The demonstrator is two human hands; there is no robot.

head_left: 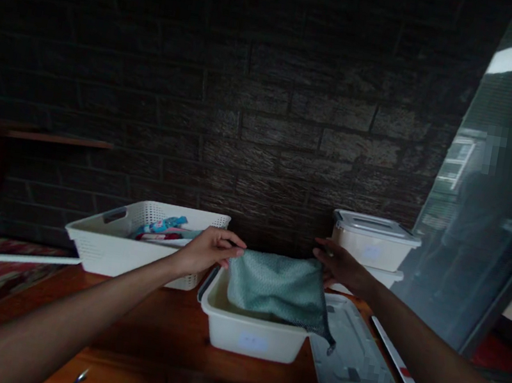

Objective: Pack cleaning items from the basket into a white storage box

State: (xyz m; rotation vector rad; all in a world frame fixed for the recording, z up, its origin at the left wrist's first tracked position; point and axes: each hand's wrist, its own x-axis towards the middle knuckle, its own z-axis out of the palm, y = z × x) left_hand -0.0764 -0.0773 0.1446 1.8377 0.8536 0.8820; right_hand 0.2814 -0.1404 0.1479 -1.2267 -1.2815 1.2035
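Observation:
A grey-green cloth (277, 285) hangs spread between my two hands, over a white plastic box (255, 337) that stands without its lid. My left hand (210, 250) pinches the cloth's upper left corner between thumb and fingers. At the upper right corner, my right hand (338, 268) grips the cloth, some of its fingers hidden behind the edge. One dark corner of the cloth droops over the box's right rim. Beside the box, a grey translucent lid (351, 355) lies flat on the wooden table (146, 329).
On the left stands a white perforated basket (105, 250) with blue and red items inside. A lidded white box (374, 242) sits stacked on another at back right. A flat white object (397, 356) lies right of the lid. Behind runs a dark brick wall (265, 135).

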